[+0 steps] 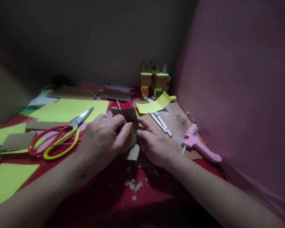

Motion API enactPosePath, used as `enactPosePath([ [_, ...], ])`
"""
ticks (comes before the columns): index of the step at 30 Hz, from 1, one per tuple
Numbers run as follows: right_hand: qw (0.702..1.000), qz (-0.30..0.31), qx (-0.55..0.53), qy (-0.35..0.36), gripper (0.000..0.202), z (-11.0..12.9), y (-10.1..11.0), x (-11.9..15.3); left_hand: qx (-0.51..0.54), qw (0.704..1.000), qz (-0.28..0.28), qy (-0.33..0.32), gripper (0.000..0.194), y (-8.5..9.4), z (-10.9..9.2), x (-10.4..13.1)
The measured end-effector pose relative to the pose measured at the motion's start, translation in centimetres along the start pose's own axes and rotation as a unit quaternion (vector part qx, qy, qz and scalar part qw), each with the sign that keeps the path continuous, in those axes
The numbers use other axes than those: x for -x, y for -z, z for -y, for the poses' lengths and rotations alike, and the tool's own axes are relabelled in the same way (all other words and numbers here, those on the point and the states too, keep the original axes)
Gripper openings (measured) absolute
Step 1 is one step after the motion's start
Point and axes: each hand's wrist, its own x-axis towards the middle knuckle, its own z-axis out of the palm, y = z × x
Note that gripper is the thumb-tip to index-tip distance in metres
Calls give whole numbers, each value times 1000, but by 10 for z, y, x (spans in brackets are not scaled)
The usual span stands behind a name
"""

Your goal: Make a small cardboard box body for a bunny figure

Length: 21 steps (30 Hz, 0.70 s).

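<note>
The left hand (106,134) covers much of the ribbed cardboard (134,133), so its full outline cannot be made out. The left forearm is cut off by the view's edge, and shadow swallows the near edge of the table (104,193). A dark object (60,81) by the table's far left corner is too dim to identify.

The cardboard is brown and bent, with ridges along its top and a paler, grooved flap at its lower end. It is held up over the middle of the table, above the near edge of a brown board (178,110).

The left thumb and bent forefinger close tightly on it from the left. The right hand (154,142) has its thumb and forefinger close together, touching the cardboard's right edge; its other fingertips are hidden, and whether it grips I cannot tell.

Pale scraps (134,185) lie toward the table's near edge. Scissors (61,136) lie toward its left edge, and a pink glue gun (197,142) lies at the board's right edge.
</note>
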Motion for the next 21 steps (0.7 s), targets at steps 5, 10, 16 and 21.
enactPosePath([
  [5,998,-23,-35,-41,45,0,-3,-2,-9,1000,11,6,30,0,-2,-2],
  [10,997,-15,-63,-50,42,2,-4,-2,-3,999,34,20,30,2,-2,-5],
  [16,999,7,-39,-18,37,-4,-1,-4,-25,999,31,14,29,4,-7,-8],
  [21,999,7,-51,2,34,-6,0,-5,-2,997,63,39,30,5,-9,-11],
])
